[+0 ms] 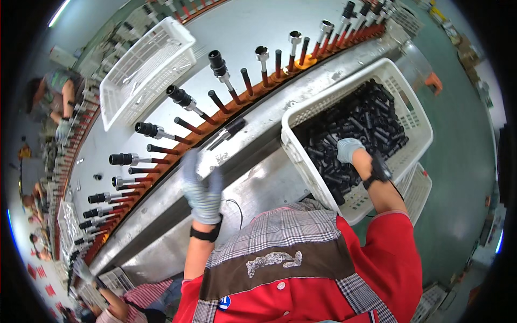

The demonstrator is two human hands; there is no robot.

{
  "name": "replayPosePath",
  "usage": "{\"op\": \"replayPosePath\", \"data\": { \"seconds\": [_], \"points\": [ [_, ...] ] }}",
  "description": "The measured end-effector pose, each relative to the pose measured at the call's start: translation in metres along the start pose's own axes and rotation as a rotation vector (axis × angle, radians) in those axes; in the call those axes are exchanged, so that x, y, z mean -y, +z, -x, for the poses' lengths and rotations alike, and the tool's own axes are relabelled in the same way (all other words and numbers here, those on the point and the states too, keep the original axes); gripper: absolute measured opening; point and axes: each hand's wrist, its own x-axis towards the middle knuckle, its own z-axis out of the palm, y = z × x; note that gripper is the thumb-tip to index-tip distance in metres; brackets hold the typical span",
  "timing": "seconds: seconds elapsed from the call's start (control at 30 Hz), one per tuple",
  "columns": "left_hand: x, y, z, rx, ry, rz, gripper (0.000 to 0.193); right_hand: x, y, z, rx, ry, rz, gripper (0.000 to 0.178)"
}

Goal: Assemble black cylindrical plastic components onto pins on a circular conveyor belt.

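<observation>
My left hand [202, 188], in a grey striped work glove, is smeared by motion in front of the conveyor's edge. Its fingers look stretched out and apart, with nothing visible between them. My right hand [350, 150], gloved too, reaches into a white plastic basket [417, 116] among many short black cylindrical parts [371, 118]. Its fingertips are hidden, so their grip cannot be made out. Beyond my left hand, red-based rods stand along the line, several topped with a silver socket and a black part [182, 97]. A loose black-and-silver piece [229, 132] lies on the metal ledge.
The curved conveyor's brown rail [245, 99] runs from lower left to upper right. A white crate [183, 46] sits on the grey table behind it. Co-workers [56, 99] are along the line at left. Another white basket [420, 194] is below mine.
</observation>
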Motion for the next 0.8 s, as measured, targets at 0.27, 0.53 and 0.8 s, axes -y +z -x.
{"op": "replayPosePath", "data": {
  "seconds": [0.27,0.53,0.8],
  "points": [
    [-0.129,0.119,-0.040,0.723,0.336,0.129,0.077,0.041,-0.090,0.129,-0.605,-0.620,-0.344,0.038],
    [-0.112,0.156,-0.097,0.702,0.337,0.192,0.048,0.012,-0.103,0.148,0.004,-0.765,-1.701,0.042],
    [-0.056,0.173,-0.226,0.011,-0.335,1.060,0.017,0.018,-0.088,0.102,-0.046,-0.604,-2.117,0.039]
  ]
}}
